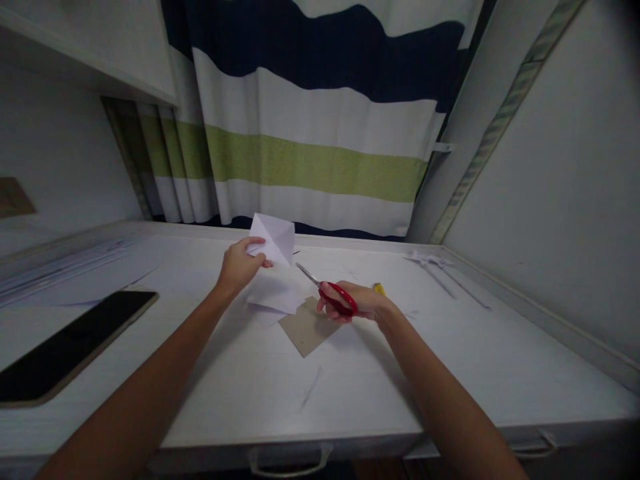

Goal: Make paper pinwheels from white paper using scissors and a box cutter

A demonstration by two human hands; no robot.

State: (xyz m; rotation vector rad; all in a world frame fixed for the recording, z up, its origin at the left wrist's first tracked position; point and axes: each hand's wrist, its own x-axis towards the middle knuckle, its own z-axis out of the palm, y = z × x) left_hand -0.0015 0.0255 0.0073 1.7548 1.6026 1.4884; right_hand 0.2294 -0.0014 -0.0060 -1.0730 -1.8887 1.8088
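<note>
My left hand (243, 261) pinches a creased square of white paper (276, 238) by its left side, raised above the desk. In my right hand (356, 300) is a pair of scissors (337, 298) with red handles, fingers in the loops. The blades point up and left toward the paper's lower right corner, apart from it, and look closed or nearly so. Below my hands, a folded white paper (275, 300) lies against a square of brown cardboard (305, 330). My right hand hangs over the cardboard's right part and hides some of it.
A dark phone-like slab (75, 343) lies at the left. Behind it are stacked white sheets (65, 270). Paper flowers on thin stems (440, 267) rest at the back right. A small yellow object (379, 289) sits beyond my right wrist. A striped curtain (315, 160) hangs behind the desk (240, 400).
</note>
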